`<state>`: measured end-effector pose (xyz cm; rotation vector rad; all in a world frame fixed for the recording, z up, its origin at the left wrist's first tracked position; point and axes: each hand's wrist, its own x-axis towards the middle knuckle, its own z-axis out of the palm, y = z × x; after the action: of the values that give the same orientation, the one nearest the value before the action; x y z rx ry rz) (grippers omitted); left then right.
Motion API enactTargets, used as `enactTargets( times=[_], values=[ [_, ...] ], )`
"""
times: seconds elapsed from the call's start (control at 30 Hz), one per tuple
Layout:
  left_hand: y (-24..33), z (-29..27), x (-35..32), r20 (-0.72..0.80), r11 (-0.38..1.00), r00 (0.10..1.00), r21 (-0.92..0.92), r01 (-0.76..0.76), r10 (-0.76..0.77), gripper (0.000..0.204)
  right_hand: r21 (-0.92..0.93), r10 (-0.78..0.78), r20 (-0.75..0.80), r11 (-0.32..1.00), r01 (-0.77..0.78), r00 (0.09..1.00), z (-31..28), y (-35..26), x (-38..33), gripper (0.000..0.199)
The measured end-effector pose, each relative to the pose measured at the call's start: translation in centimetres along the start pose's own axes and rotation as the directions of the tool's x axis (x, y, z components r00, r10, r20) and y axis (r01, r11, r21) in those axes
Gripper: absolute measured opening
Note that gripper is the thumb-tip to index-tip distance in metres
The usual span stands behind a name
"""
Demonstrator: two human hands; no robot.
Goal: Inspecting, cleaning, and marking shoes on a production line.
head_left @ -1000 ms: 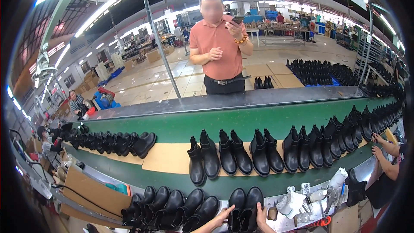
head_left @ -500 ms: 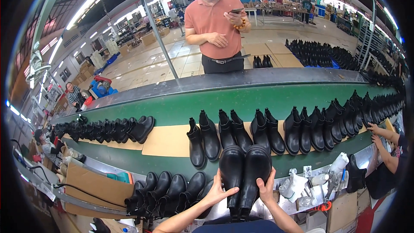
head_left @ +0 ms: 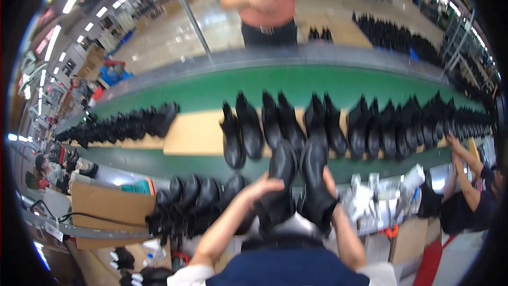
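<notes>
My left hand [head_left: 260,187] grips the shaft of a black ankle boot [head_left: 280,172], and my right hand [head_left: 329,180] grips a second black boot [head_left: 315,172] beside it. Both boots are lifted together, toes pointing away from me, just over the near edge of the green conveyor belt [head_left: 201,92]. On tan boards [head_left: 193,135] on the belt stand pairs of black boots [head_left: 248,127] in a row, directly beyond the held pair.
A cluster of black boots [head_left: 196,198] stands on the bench at my left. White paper and small items [head_left: 378,193] lie at my right. A co-worker's arm [head_left: 465,161] reaches the belt at far right. A person in a salmon shirt [head_left: 264,5] stands beyond the belt.
I have lifted the pair of boots from the bench and carried it forward toward the belt. My head has tilted down, so the belt looks closer.
</notes>
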<state>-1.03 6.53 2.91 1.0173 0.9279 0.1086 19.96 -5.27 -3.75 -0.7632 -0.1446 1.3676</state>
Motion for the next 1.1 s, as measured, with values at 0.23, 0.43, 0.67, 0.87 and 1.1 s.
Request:
enactTargets(
  times=[0.23, 0.43, 0.67, 0.87, 1.1],
  values=[
    [3.5, -1.2, -1.1, 0.441, 0.645, 0.892, -0.654, 0.397, -0.102, 0.057, 0.008, 0.313, -0.051, 0.950, -0.313, 0.948, 7.1, 1.6, -2.3, 0.061],
    [0.4, -1.9, -0.8, 0.385, 0.610, 0.922, -0.722, 0.327, -0.039, 0.059, -0.115, 0.616, 0.077, 0.786, -0.607, 0.784, 8.5, 2.9, -4.8, 0.065],
    [-1.4, -3.6, 2.8, 0.224, 0.911, 0.955, -0.403, -0.091, 0.195, 0.035, -0.184, 0.606, 0.024, 0.784, -0.593, 0.795, 6.5, -0.3, -4.3, 0.070],
    [-3.5, -0.3, -3.0, 0.006, 0.890, 0.977, -0.412, 0.196, -0.213, 0.049, -0.694, -0.103, -0.172, 0.718, -0.047, 0.980, 3.2, 0.2, -2.4, 0.089],
    [-10.8, 0.9, 4.8, -0.247, 0.873, 0.872, 0.145, 0.465, -0.423, 0.080, -0.914, 0.003, -0.340, 0.235, -0.331, 0.940, -2.3, 3.9, -2.8, 0.111]
  ],
)
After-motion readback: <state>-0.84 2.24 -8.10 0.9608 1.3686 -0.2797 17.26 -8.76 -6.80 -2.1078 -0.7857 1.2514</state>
